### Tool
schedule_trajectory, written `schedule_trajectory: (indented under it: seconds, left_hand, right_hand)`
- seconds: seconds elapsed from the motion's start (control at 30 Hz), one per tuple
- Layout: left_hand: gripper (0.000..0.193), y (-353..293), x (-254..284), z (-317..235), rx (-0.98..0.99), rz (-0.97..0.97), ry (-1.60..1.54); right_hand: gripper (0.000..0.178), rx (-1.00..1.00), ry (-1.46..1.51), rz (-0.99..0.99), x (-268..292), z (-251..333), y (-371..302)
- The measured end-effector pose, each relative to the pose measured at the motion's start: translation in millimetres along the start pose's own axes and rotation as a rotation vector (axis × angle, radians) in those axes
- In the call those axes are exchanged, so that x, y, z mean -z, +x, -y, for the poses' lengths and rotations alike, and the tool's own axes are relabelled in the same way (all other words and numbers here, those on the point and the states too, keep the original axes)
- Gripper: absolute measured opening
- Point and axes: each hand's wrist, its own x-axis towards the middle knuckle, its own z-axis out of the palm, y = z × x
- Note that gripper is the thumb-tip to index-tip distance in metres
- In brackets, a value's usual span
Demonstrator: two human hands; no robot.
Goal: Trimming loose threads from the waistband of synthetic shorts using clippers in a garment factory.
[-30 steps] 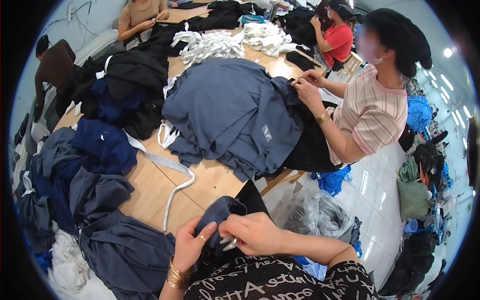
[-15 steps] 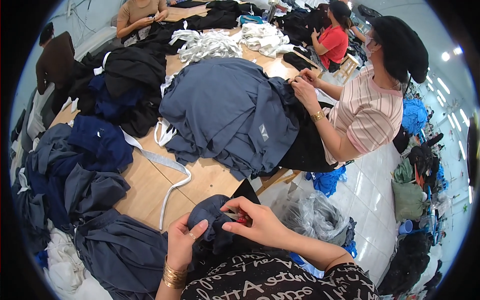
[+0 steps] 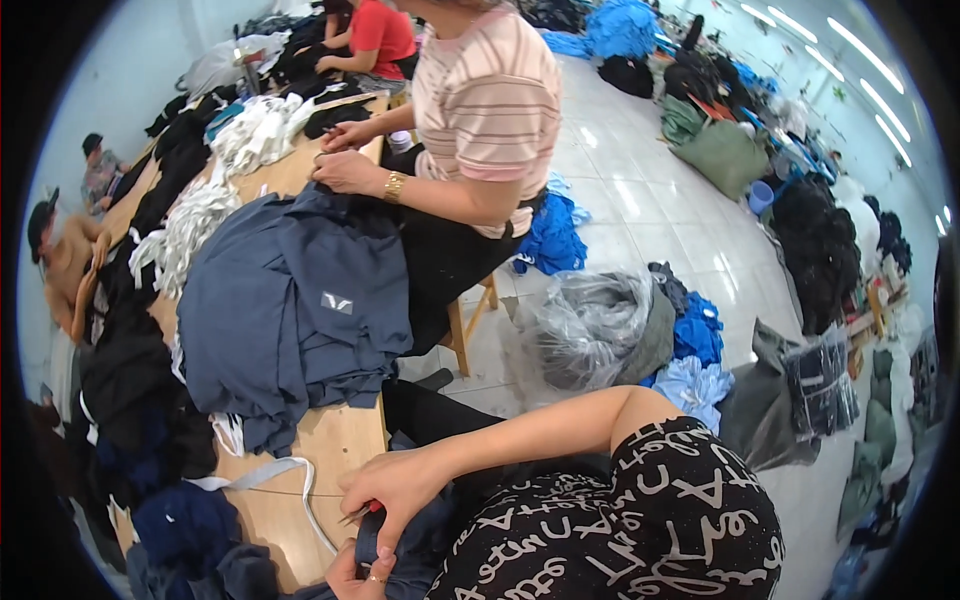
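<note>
At the lower edge, my left hand [image 3: 352, 577] is closed on a dark slate-blue garment [image 3: 420, 545], pinching a narrow folded part of it; a ring shows on one finger. My right hand [image 3: 402, 488] reaches in from the right, fingers closed around small red-handled thread snips [image 3: 372, 507]. The tips of the snips lie close to the garment's fold and point toward the left. Most of the blades and part of the garment are hidden by my fingers. The rest of the garment lies over my lap.
On the wooden table [image 3: 345, 440] lie a white strap [image 3: 265, 468], a large slate-blue garment pile [image 3: 290, 290], dark clothes [image 3: 135, 390] and white strips [image 3: 185, 235]. A co-worker in a striped shirt [image 3: 495, 110] works across. A clear plastic bag [image 3: 590, 325] stands on the tiled floor.
The view has swung to the right, showing more floor. My hands and the garment now sit lower in the picture. The snips still stay in my right hand.
</note>
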Motion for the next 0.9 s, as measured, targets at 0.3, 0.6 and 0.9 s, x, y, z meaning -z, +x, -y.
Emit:
schedule_trajectory:
  seconds: [0.3, 0.6, 0.9]
  left_hand:
    - [0.023, 14, -5, -21, 0.013, -0.039, 0.008]
    - [0.028, 3, 1, -16, 0.276, 0.159, -0.119]
    - [0.029, 12, 13, -7, 0.178, 0.245, -0.523]
  right_hand:
    - [0.043, 0.019, -0.165, -0.003, 9, 0, 3]
    - [0.026, -0.01, -0.037, 0.367, 32, 19, -7]
    - [0.021, -0.454, 0.105, 0.379, 52, 43, 12]
